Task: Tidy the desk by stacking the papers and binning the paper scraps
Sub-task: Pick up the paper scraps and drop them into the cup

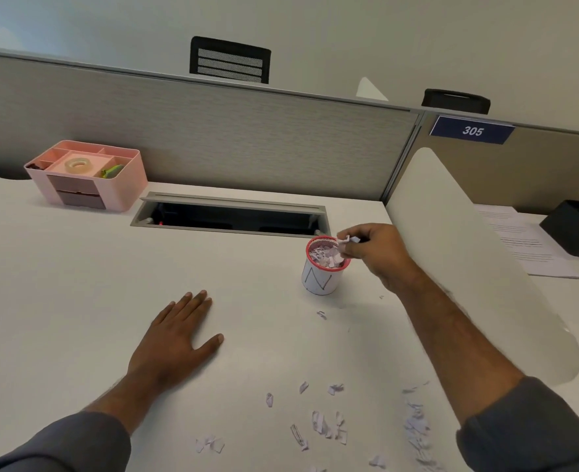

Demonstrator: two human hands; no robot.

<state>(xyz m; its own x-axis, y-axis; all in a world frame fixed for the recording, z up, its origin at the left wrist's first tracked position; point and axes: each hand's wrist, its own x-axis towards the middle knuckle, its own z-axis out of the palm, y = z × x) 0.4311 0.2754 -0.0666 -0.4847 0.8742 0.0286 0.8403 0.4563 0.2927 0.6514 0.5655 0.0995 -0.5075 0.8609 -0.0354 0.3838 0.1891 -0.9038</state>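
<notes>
Scraps (325,425) on tabletop (76,301), near. Right hand (373,248): grip pinches scraps over bin (322,270); release low, centred. Left hand (175,332): flat, holding nothing.

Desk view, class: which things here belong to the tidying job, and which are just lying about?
Part of the job:
right hand pinching scraps
red-rimmed cup used as bin
loose scraps on desk
printed papers

Just lying about:
pink organiser with tape roll
black box
left hand, flat on desk
</notes>
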